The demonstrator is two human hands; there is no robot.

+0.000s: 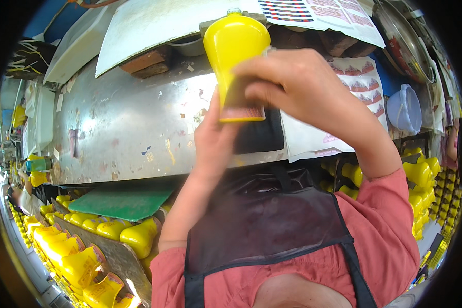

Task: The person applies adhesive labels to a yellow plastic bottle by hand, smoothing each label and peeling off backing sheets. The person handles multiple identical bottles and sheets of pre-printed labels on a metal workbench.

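Observation:
A glossy yellow bottle with a narrow neck and wide shoulders points neck-first away from me. Behind its shoulders shows a grey-brown support block. My left hand grips the bottle low on its left side, near the base; its fingers are partly hidden. My right hand is closed on a dark flat piece, blurred by motion, which lies against the lower part of the bottle. A patterned pinkish band runs around the bottle just above the base.
On the stained metal table are a black pad, printed decal sheets, a brick and a white board. A pale blue bucket stands right. Yellow bottles crowd below, beside a green board.

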